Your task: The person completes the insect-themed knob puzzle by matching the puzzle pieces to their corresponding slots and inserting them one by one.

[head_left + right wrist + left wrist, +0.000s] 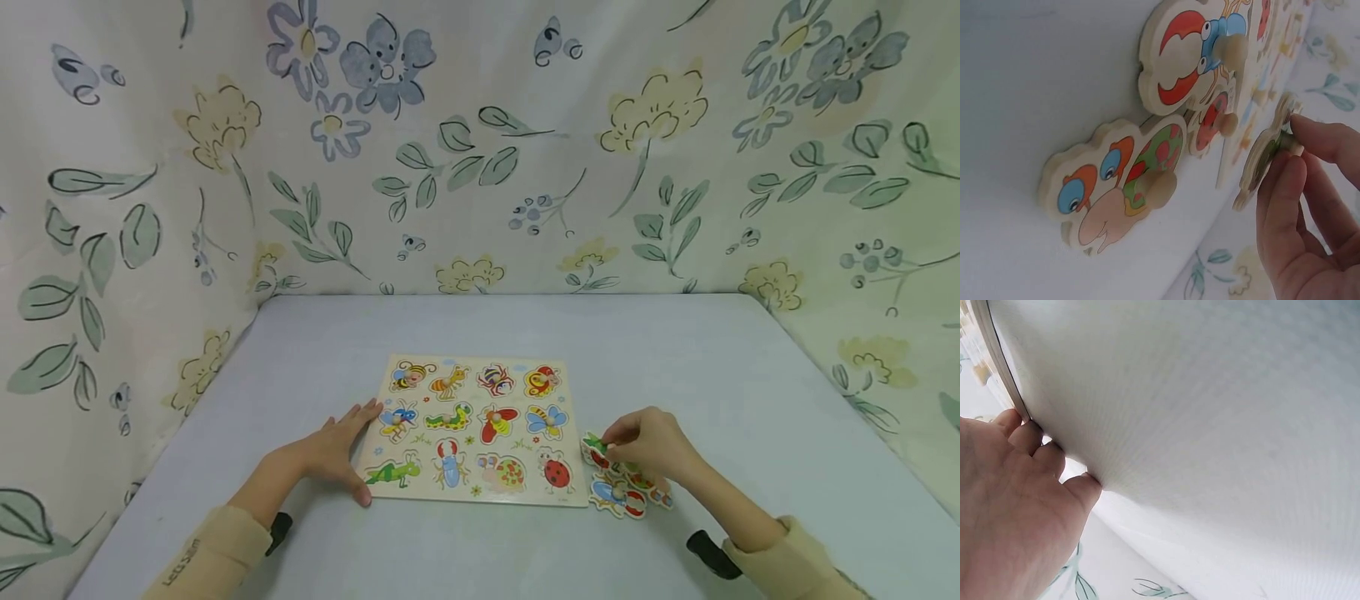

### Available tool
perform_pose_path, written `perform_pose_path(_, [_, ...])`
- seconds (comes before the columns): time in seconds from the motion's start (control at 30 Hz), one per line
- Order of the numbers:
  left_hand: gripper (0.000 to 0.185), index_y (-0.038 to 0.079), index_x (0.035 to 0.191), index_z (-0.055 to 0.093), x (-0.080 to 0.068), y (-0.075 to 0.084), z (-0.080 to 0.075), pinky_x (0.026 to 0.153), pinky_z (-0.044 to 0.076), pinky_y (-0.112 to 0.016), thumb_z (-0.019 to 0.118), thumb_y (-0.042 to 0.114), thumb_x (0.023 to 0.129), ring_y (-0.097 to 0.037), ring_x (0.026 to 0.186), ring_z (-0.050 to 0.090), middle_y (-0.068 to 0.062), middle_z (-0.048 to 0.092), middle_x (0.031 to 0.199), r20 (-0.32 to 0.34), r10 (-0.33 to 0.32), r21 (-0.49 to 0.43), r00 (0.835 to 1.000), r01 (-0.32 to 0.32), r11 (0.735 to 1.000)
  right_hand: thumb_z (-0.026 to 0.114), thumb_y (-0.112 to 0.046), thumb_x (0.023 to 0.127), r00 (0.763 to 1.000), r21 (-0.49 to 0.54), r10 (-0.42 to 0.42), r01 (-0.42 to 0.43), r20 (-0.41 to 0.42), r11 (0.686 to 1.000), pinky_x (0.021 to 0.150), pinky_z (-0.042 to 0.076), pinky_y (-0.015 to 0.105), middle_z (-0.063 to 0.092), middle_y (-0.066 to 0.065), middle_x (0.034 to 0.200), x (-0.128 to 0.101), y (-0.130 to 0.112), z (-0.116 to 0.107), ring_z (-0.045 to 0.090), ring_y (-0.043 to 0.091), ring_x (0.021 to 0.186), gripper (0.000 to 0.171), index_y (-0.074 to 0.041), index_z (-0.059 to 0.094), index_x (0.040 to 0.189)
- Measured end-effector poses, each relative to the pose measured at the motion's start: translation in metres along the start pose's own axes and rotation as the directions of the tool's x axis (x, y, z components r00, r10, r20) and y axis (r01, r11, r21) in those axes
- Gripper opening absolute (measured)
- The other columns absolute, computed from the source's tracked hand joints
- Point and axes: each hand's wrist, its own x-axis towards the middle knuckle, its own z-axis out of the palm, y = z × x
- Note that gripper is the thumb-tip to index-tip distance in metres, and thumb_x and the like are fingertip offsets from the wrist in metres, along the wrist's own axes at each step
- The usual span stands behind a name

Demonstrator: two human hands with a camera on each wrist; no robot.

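A wooden insect puzzle board [472,429] lies flat on the table, its slots filled with coloured insect pieces. My left hand [348,450] rests flat against the board's left edge, fingers straight; in the left wrist view its fingertips [1041,447] touch the table beside the board's edge [997,356]. My right hand [611,442] pinches the peg of a green and red puzzle piece [595,450] just right of the board. The right wrist view shows that piece [1260,162] tilted up off the table between thumb and finger [1300,187].
Loose pieces lie by the right hand: a red-and-blue clawed one [1191,56], a snail [1116,181] and a small red one [1213,122], seen in the head view as a cluster [622,496]. Floral cloth walls [480,142] enclose the grey table [675,358] on three sides.
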Motion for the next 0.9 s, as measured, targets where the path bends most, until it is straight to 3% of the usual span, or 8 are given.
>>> perform_pose_path(0.27, [0.132,-0.002,0.152,0.019,-0.001,0.0,-0.001,0.112,0.007,-0.068,0.095,0.038,0.052,-0.05,0.142,0.01,-0.029,0.013,0.157,-0.007,0.003,0.007,1.0,-0.003,1.0,0.078,-0.002,0.075,0.998,0.03,-0.053,0.052,0.031,0.998,0.062,0.053,0.028,0.069,0.0,0.076,0.009,-0.018,0.014,0.06,0.013,0.069,0.008,-0.003,0.074,0.083])
perform_pose_path(0.5, [0.132,-0.002,0.152,0.019,0.0,0.0,-0.001,0.112,0.008,-0.067,0.095,0.038,0.052,-0.049,0.143,0.01,-0.029,0.013,0.157,-0.009,-0.003,0.011,1.0,0.004,1.0,0.077,0.002,0.074,0.985,0.083,-0.157,0.151,0.075,0.985,0.058,0.053,0.024,0.069,-0.001,0.075,0.016,-0.04,0.029,0.057,0.011,0.066,0.008,-0.002,0.074,0.08])
perform_pose_path(0.9, [0.132,-0.002,0.152,0.019,0.0,0.002,0.0,0.112,0.007,-0.067,0.095,0.037,0.052,-0.049,0.143,0.009,-0.028,0.013,0.157,-0.011,-0.004,0.019,1.0,0.005,1.0,0.077,0.005,0.074,0.973,0.12,-0.194,0.179,0.123,0.977,0.056,0.053,0.022,0.069,0.0,0.074,0.023,-0.057,0.049,0.058,0.01,0.064,0.009,-0.002,0.074,0.08])
